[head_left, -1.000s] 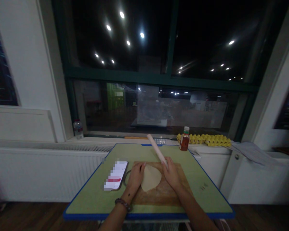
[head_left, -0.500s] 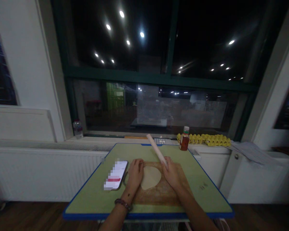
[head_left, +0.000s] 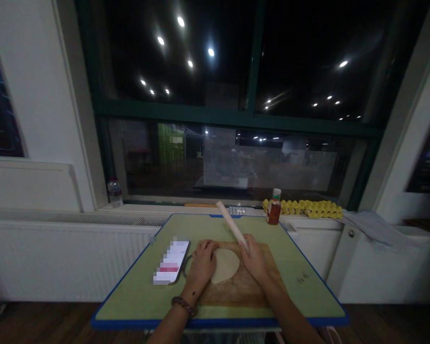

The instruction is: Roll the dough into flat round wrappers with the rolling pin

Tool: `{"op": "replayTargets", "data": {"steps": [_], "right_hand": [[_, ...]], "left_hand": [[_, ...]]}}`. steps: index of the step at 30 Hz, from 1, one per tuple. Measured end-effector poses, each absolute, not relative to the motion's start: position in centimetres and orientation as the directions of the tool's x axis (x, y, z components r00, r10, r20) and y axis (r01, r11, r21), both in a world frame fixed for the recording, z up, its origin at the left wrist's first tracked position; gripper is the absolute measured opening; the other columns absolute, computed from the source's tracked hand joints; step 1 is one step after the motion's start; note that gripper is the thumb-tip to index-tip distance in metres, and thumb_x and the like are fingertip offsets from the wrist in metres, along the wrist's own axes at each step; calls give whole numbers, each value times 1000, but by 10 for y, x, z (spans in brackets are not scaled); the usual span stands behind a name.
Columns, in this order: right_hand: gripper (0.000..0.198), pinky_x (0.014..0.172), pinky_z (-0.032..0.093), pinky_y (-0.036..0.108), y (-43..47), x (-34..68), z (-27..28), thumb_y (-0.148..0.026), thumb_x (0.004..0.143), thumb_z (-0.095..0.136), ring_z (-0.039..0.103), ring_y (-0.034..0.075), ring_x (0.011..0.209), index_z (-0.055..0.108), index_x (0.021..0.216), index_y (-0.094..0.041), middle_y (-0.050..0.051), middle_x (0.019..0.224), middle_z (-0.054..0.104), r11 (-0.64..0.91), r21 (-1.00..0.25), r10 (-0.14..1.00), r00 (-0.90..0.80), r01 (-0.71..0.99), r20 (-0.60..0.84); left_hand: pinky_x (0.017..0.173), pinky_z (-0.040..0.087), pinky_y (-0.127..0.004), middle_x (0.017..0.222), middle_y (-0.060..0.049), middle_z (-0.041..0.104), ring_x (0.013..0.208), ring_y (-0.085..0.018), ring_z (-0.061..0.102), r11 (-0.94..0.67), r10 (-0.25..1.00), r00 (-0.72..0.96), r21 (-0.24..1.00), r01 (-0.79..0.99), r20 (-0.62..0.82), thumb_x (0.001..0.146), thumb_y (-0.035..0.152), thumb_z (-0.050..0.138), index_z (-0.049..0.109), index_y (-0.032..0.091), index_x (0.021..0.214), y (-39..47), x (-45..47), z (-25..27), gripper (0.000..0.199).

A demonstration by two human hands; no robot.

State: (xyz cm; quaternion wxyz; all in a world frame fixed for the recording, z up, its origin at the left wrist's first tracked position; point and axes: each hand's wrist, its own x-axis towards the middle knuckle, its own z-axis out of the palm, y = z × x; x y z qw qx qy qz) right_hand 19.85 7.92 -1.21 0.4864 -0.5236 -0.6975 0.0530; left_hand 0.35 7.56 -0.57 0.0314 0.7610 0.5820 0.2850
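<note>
A flat, rounded sheet of dough lies on a wooden board. My left hand rests over the dough's left edge, its fingers loosely spread and slightly bent; the thumb is hard to make out. Gripped near its lower end, a pale rolling pin slants up and away to the left, clear of the dough. My right hand is closed around it, at the right side of the board. Part of a dark handle or loop shows beside my left hand.
A phone with a lit screen lies left of the board on the green table. A bottle of reddish-brown liquid stands at the far right corner. Behind are yellow egg trays, papers and a clear bottle on the sill.
My left hand has shifted slightly right and now covers more of the dough's left edge. The rolling pin and my right hand have hardly moved.
</note>
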Motion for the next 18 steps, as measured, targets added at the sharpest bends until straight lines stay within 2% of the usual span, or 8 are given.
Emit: {"op": "replayTargets", "data": {"steps": [3, 5, 7, 10, 14, 18], "right_hand": [[21, 81, 47, 33, 79, 198, -13, -33, 94, 36, 61, 21, 88, 52, 102, -22, 6, 95, 62, 447, -578, 790, 3, 682, 614], [21, 82, 47, 32, 76, 198, -11, -33, 95, 35, 61, 21, 90, 52, 103, -23, 6, 97, 62, 462, -562, 791, -34, 686, 610], [21, 81, 46, 31, 73, 197, -7, -34, 96, 35, 61, 21, 90, 53, 102, -23, 6, 98, 63, 463, -533, 797, -70, 709, 599], [21, 79, 44, 29, 67, 196, -2, -34, 96, 38, 61, 20, 90, 55, 101, -22, 5, 98, 64, 428, -449, 811, -114, 785, 574], [18, 82, 40, 29, 61, 193, 5, -29, 95, 44, 60, 19, 92, 57, 106, -22, 4, 101, 66, 405, -271, 825, -220, 873, 521], [20, 86, 38, 30, 56, 190, 11, -27, 95, 46, 60, 20, 97, 58, 111, -23, 4, 106, 67, 408, -180, 829, -280, 895, 485]], "left_hand": [[112, 25, -52, 149, -8, 42, 136, -29, 36, -393, 906, 322, 266, 880, 274, 96, 35, 39, 51, 27, 135, 53, 5, -9, 41], [114, 20, -55, 157, -9, 27, 144, -34, 20, -448, 893, 418, 241, 861, 168, 94, 55, 38, 39, 27, 145, 37, 4, -11, 58], [115, 19, -56, 160, -8, 18, 146, -36, 9, -497, 868, 480, 230, 837, 129, 92, 64, 34, 32, 29, 149, 29, 1, -11, 66], [116, 19, -55, 160, -6, 16, 146, -32, 10, -575, 818, 559, 219, 788, 135, 96, 59, 28, 29, 33, 149, 32, -6, -7, 59], [117, 21, -53, 159, -4, 19, 146, -30, 14, -676, 735, 665, 207, 707, 132, 100, 49, 30, 31, 35, 148, 52, -10, -3, 50], [118, 22, -46, 160, -1, 17, 146, -24, 16, -808, 589, 772, 159, 567, 239, 100, 37, 36, 29, 35, 148, 67, -10, 1, 49]]}}
